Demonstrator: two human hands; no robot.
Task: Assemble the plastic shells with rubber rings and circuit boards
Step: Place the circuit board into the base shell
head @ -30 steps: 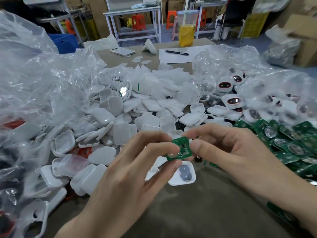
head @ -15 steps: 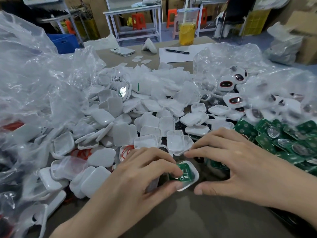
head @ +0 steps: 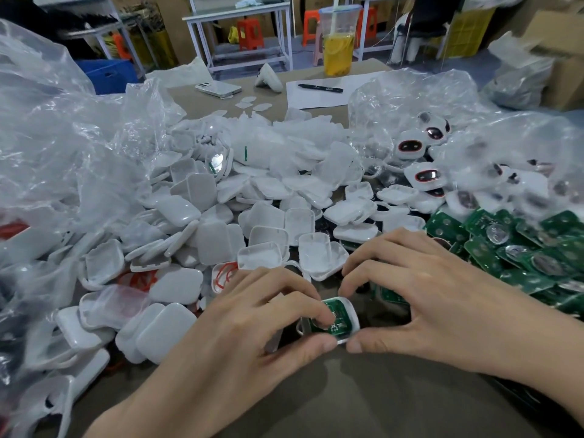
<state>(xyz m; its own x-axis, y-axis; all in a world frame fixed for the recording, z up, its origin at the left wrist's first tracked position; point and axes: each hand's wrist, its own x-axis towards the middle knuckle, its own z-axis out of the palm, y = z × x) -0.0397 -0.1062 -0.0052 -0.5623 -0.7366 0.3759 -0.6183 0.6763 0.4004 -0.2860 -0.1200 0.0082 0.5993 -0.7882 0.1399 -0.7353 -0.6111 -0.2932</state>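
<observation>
A white plastic shell [head: 350, 317] lies on the brown table near the front, with a green circuit board [head: 335, 324] sitting inside it. My left hand [head: 252, 336] pinches the shell's left side, its index fingertip pressing on the board. My right hand [head: 426, 298] pinches the shell from the right, thumb at its near edge and index finger at its far edge. A big heap of white shells [head: 221, 216] fills the middle. Green circuit boards [head: 505, 248] are piled at the right. Red rubber rings [head: 224, 275] lie in shells just beyond my left hand.
Crumpled clear plastic bags [head: 63, 153] rise at the left and right. Finished white shells with dark oval windows [head: 426, 177] sit at the right rear. A phone [head: 218, 89], a pen [head: 319, 88] on paper and a jar of yellow liquid [head: 338, 52] stand at the far edge.
One second ago both hands held the board in the air above the shell. They lowered it into the shell on the table and now close in on the shell from both sides.
</observation>
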